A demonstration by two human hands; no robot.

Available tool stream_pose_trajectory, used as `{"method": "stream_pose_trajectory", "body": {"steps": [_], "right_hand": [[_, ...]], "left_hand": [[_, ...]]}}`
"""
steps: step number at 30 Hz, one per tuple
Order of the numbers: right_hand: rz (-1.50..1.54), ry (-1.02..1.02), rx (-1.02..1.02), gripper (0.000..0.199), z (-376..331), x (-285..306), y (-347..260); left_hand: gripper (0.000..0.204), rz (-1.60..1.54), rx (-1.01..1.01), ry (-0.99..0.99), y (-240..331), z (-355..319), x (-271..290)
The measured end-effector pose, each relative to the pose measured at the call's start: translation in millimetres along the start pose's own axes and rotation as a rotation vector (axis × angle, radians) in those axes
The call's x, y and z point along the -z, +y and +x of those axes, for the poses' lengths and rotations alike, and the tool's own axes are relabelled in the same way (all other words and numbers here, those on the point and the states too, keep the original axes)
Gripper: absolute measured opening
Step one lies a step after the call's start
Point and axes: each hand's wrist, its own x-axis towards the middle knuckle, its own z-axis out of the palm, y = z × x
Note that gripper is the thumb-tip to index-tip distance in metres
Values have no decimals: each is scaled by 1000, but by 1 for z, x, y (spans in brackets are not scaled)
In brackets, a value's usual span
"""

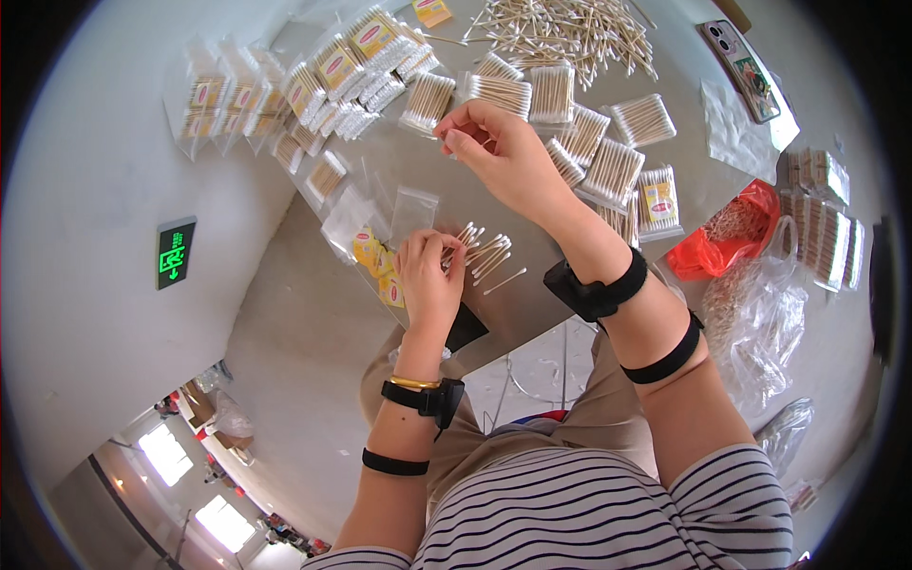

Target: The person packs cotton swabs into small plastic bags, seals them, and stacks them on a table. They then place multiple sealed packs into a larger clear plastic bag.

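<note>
Grey table [494,204], pale floor [285,351], white wall [85,285], green sign [175,252]

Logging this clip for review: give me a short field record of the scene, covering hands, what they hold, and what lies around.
surface: grey table
left hand: closed on a bunch of cotton swabs, tips fanned to the right
right hand: raised above the table, fingertips pinched; whether it holds a swab cannot be told
near left hand: empty clear bag, yellow labels
far side: loose swab pile, filled packs
right edge: red bag, phone
</note>
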Motion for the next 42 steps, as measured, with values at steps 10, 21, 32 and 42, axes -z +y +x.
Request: {"method": "stream_pose_trajectory", "body": {"steps": [10,21,32,42], "right_hand": [[-51,-24,-26,16,-7,12,-9],[-43,-1,-14,18,-6,16,-12],[-41,-42,-54,16,-6,19,-13],[-71,-33,-36,16,-5,20,-9]], "left_hand": [[12,69,-36,-64,4,-1,6],[11,83,20,-60,4,19,3],[14,16,30,-35,20,-20,5],[16,105,26,-61,18,-22,6]]}}
